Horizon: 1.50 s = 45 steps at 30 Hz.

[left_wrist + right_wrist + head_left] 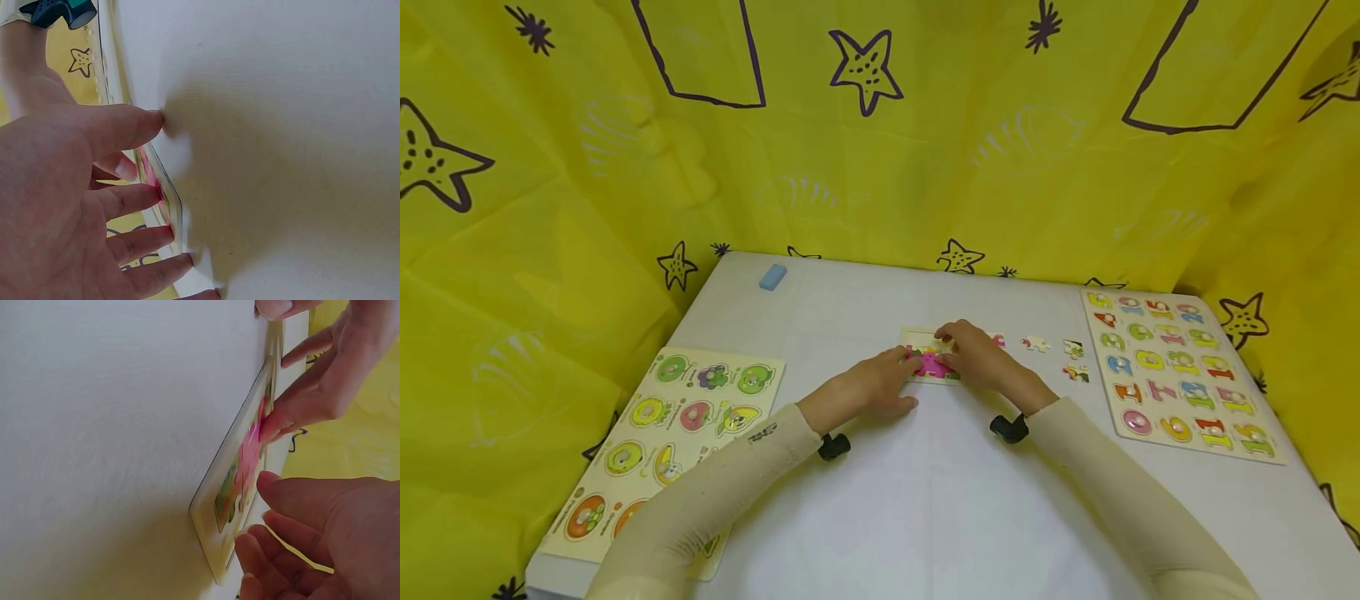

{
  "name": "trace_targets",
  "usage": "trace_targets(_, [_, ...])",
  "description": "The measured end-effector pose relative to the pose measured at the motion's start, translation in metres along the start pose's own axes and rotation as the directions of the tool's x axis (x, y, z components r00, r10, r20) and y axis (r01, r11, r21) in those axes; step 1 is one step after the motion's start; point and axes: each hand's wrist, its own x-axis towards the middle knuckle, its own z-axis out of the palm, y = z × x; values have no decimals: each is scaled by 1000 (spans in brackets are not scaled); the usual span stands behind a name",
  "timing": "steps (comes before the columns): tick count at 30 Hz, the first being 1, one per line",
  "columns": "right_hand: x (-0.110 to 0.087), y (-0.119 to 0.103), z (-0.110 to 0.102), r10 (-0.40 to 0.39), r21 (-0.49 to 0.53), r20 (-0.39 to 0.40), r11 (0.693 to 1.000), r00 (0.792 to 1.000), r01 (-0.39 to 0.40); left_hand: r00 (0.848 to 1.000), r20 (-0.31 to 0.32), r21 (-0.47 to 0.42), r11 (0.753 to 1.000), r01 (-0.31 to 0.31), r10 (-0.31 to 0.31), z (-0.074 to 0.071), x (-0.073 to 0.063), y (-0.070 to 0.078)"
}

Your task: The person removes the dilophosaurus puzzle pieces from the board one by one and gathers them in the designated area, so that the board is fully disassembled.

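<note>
Between the two hands lies a small jigsaw board (919, 337) with a pale frame, its lower part filled with pink and green pieces (931, 367) and its upper part bare. My left hand (883, 383) rests at the board's left side, fingers spread and nearly straight, one fingertip touching the pink picture and the thumb (134, 125) on the table. Over the right side is my right hand (981, 354), its fingers loosely bent. In the right wrist view its thumb (294, 494) hovers close by the pieces, with nothing visible between thumb and fingers.
Loose jigsaw pieces (1036, 342) lie right of the board, one partly behind the right hand. A fruit peg board (715, 433) sits at left, under the left forearm. At right is a number board (1157, 396). A blue block (772, 277) stands far back, before a yellow curtain (850, 167).
</note>
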Motion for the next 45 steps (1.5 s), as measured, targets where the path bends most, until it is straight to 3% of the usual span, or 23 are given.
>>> trace_targets(10, [3,-1,7,-9,-56,27,998,1000,10,1000,1,27,1000,6,-6,-1,-2,3])
trace_targets(22, [11,-5,2,12,-26,108,1000,994,-10,1000,-17,24,1000,-2,3,-2,-3,4])
trace_targets(28, [11,-4,2,26,-12,96,1000,995,-25,1000,-3,22,1000,12,-12,-2,-2,4])
trace_targets(38, [8,-3,3,-12,-62,75,998,997,17,1000,-11,23,1000,5,-4,-1,-3,3])
trace_targets(45, [8,-2,4,-38,-30,36,999,999,39,1000,-15,27,1000,0,1,0,-2,3])
